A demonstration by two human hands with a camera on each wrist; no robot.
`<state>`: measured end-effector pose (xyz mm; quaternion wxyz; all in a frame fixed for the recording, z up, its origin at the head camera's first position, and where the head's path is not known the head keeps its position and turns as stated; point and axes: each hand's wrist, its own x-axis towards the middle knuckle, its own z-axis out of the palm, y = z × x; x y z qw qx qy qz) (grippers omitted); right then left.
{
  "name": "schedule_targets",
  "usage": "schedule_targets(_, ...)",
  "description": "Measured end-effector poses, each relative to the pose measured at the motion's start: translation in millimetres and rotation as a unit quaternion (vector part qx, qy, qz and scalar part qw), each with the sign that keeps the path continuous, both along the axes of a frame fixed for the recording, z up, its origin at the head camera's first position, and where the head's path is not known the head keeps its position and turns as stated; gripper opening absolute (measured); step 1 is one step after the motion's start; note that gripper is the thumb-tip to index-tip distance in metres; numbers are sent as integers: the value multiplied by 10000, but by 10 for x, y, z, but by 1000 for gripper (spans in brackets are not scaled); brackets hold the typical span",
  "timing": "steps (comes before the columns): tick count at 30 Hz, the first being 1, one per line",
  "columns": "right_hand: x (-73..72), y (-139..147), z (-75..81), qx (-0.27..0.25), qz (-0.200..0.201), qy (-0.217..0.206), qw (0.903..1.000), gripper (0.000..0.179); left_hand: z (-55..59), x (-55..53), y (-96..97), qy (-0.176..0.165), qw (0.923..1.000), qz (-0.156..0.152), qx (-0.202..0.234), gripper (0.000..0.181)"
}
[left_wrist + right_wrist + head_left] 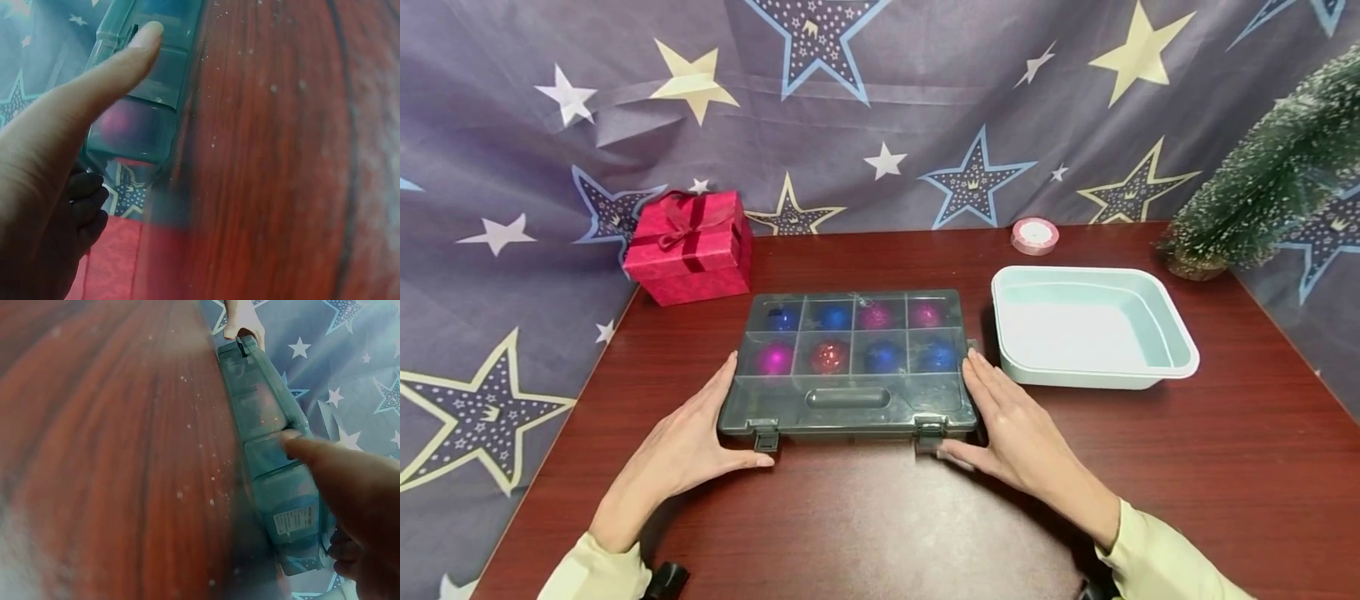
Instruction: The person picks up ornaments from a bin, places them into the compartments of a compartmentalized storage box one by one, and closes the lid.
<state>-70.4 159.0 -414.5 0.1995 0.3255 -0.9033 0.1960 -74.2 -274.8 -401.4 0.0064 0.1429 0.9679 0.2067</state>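
A dark translucent organizer case lies flat on the table with its lid down. Through the lid show several glittery baubles, blue, pink, magenta and red, in separate compartments. My left hand grips the front left corner, fingers along the side and thumb by the left latch. At the front right corner, my right hand holds the case the same way, its thumb beside the right latch. In the right wrist view that thumb touches the case's front, above a label. Some fingertips are hidden behind the case.
Right of the case stands a pale mint plastic tray. Behind it lies a pink-edged ribbon roll. A red gift box sits at the back left, a small frosted tree at the back right. Star-patterned cloth hangs behind.
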Motion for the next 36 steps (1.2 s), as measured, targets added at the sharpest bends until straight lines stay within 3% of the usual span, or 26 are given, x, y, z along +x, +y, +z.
schedule_targets(8,-4,-12,-13,-323,-136,-23,9994,96,38,17,-1,-70,9998,191,69,115)
schedule_targets(16,-18,-22,-32,-544,-141,120,9983,96,31,-14,-2,294,9993,202,-90,113)
schedule_targets(36,-16,-19,-47,-884,-267,-1,9957,98,35,-3,-28,404,9991,94,-98,113)
